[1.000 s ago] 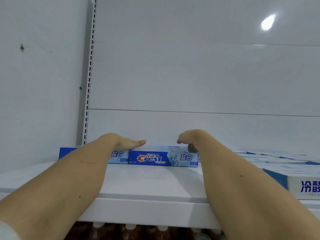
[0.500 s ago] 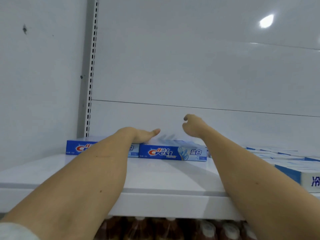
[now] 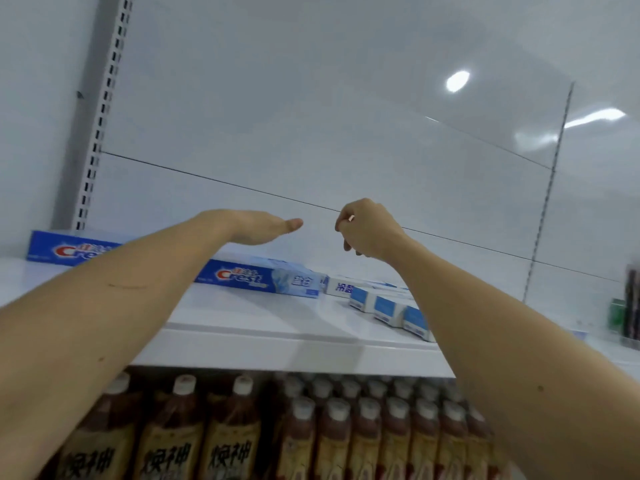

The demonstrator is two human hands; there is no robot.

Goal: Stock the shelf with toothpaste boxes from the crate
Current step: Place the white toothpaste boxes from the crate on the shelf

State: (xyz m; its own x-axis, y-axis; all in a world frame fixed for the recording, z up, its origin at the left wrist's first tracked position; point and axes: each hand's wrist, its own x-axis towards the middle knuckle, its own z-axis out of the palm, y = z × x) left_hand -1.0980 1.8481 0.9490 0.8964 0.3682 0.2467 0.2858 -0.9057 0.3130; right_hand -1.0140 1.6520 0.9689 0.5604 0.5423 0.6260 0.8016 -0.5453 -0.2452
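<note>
White shelf [image 3: 242,323] backing is filling your view. Your left hand [image 3: 256,226] is hovering flat and empty, your right hand [image 3: 367,230] loosely curled, holding nothing. Below them the Crest box [image 3: 259,277] is lying flat; keep rows flush when placing another.

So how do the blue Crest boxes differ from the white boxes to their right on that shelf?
The Crest boxes are blue with a red-and-white logo; the white boxes only carry pale blue end panels. The Crest boxes lie lengthwise, long printed side facing out; the white boxes sit packed side by side, small ends facing out. Both sets lie flat on the same white shelf, and neither hand touches them.
</note>
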